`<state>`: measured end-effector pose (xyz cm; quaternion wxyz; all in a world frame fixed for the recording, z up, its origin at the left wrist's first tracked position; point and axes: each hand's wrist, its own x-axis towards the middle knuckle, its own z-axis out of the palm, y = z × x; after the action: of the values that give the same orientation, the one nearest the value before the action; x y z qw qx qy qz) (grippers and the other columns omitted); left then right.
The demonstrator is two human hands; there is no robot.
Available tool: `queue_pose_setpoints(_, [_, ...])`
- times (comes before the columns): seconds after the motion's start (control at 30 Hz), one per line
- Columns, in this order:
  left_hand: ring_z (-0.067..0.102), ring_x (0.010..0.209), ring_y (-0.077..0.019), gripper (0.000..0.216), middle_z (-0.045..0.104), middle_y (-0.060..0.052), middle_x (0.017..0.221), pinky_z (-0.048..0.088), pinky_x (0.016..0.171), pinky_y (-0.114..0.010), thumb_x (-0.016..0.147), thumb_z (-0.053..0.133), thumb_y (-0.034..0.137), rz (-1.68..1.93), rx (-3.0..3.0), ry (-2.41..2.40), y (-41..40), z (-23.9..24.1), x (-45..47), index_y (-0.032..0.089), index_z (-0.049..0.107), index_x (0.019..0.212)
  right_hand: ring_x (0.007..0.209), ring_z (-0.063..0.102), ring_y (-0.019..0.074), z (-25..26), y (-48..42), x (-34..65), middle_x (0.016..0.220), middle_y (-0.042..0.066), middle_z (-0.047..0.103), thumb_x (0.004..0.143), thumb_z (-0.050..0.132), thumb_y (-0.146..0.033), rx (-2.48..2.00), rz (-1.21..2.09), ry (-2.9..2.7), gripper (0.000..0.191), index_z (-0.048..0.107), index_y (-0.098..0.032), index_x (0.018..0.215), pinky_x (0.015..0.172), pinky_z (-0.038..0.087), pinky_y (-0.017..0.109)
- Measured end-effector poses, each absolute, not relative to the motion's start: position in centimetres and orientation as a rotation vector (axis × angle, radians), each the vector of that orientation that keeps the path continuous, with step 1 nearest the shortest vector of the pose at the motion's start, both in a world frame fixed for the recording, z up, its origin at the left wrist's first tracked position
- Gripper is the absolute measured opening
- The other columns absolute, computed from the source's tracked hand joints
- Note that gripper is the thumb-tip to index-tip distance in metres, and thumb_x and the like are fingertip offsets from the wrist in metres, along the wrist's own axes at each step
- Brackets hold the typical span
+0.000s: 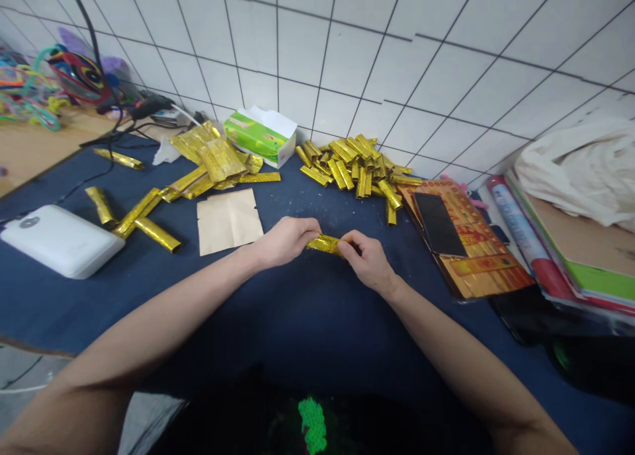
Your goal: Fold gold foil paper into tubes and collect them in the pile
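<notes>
A small gold foil roll [325,245] is held between both hands over the dark blue table cover [297,309]. My left hand [285,240] pinches its left end and my right hand [364,256] pinches its right end, fingers closed on it. Behind them lies a pile of finished gold rolls [354,167]. To the left a tan paper sheet [228,220] lies flat, with loose gold foil sheets [213,157] and a few longer gold rolls [143,220] beyond it.
A white power bank [59,240] sits at the left. A green tissue box [260,137] stands by the tiled wall. A black phone [439,223] rests on an orange-gold paper stack [476,256]. Books and a white bag [580,164] crowd the right.
</notes>
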<state>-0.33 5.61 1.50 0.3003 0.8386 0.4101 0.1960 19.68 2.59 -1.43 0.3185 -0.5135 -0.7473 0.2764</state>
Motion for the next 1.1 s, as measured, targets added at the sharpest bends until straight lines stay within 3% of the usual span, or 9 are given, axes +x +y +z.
queue_pose_setpoints(0.17, [0.053, 0.064, -0.0103, 0.023, 0.058, 0.0, 0.069, 0.037, 0.061, -0.02, 0.085, 0.036, 0.018, 0.414, 2.283, 1.013, 5.8, 1.6, -0.6, 0.016, 0.058, 0.078, 0.05, 0.043, 0.0087, -1.0, 2.8, 19.6, 0.057, -0.004, 0.05, 0.082, 0.048, -0.04, -1.386, 0.818, -2.132, 0.026, 0.052, -0.018, 0.07, 0.05, 0.031, 0.022])
queue_pose_setpoints(0.3, [0.053, 0.064, -0.0109, 0.022, 0.058, 0.0, 0.07, 0.036, 0.061, -0.021, 0.085, 0.037, 0.019, 0.366, 2.347, 1.012, 5.9, 1.7, -0.8, 0.016, 0.058, 0.078, 0.047, 0.037, 0.0075, -0.8, 2.7, 19.5, 0.05, -0.005, 0.039, 0.086, 0.041, -0.036, -1.315, 0.755, -2.269, 0.034, 0.043, -0.018, 0.057, 0.05, 0.027, 0.022])
queue_pose_setpoints(0.47, [0.051, 0.062, -0.0103, 0.024, 0.055, 0.0, 0.065, 0.037, 0.059, -0.022, 0.086, 0.037, 0.024, 0.466, 2.264, 1.048, 5.9, 1.4, -0.7, 0.015, 0.055, 0.072, 0.045, 0.034, 0.0073, -1.3, 2.5, 19.2, 0.049, -0.005, 0.035, 0.087, 0.035, -0.033, -1.306, 0.647, -2.269, 0.034, 0.034, -0.019, 0.056, 0.05, 0.025, 0.023])
queue_pose_setpoints(0.57, [0.054, 0.058, -0.0097, 0.018, 0.056, 0.001, 0.064, 0.041, 0.054, -0.021, 0.08, 0.05, 0.031, 0.545, 1.951, 1.039, 5.9, 1.0, -0.3, 0.015, 0.054, 0.076, 0.044, 0.034, 0.0075, -1.7, 2.3, 19.0, 0.049, -0.005, 0.035, 0.087, 0.035, -0.033, -1.344, 0.603, -2.227, 0.033, 0.035, -0.02, 0.057, 0.049, 0.024, 0.023])
queue_pose_setpoints(0.67, [0.057, 0.054, -0.0096, 0.015, 0.058, 0.001, 0.063, 0.045, 0.05, -0.021, 0.072, 0.059, 0.025, 0.547, 1.66, 0.977, 5.9, 0.9, 0.0, 0.014, 0.052, 0.078, 0.044, 0.034, 0.0075, -1.9, 2.3, 18.9, 0.049, -0.005, 0.035, 0.087, 0.035, -0.034, -1.364, 0.6, -2.201, 0.033, 0.037, -0.019, 0.057, 0.049, 0.024, 0.023])
queue_pose_setpoints(0.83, [0.051, 0.042, -0.0063, 0.007, 0.052, 0.004, 0.051, 0.04, 0.04, -0.016, 0.072, 0.056, 0.016, 0.535, 1.623, 1.017, 5.9, 1.0, 0.1, 0.014, 0.05, 0.071, 0.043, 0.033, 0.0074, -1.9, 2.2, 18.8, 0.048, -0.005, 0.034, 0.087, 0.035, -0.035, -1.342, 0.597, -2.196, 0.034, 0.035, -0.02, 0.056, 0.048, 0.024, 0.023])
queue_pose_setpoints(0.97, [0.043, 0.035, -0.004, 0.009, 0.046, 0.007, 0.044, 0.033, 0.034, -0.014, 0.077, 0.054, 0.021, 0.57, 1.653, 1.01, 6.1, 1.0, -0.2, 0.014, 0.051, 0.072, 0.043, 0.035, 0.0078, -1.6, 2.1, 18.8, 0.048, -0.005, 0.036, 0.087, 0.035, -0.035, -1.325, 0.585, -2.176, 0.034, 0.037, -0.02, 0.057, 0.048, 0.026, 0.023])
queue_pose_setpoints(1.1, [0.043, 0.033, -0.0045, 0.014, 0.05, 0.005, 0.048, 0.032, 0.033, -0.015, 0.082, 0.048, 0.025, 0.613, 1.591, 1.006, 6.4, 0.8, -0.3, 0.015, 0.049, 0.073, 0.044, 0.037, 0.0081, -1.6, 2.0, 18.8, 0.049, -0.004, 0.038, 0.087, 0.036, -0.035, -1.335, 0.556, -2.126, 0.033, 0.039, -0.02, 0.058, 0.049, 0.027, 0.023])
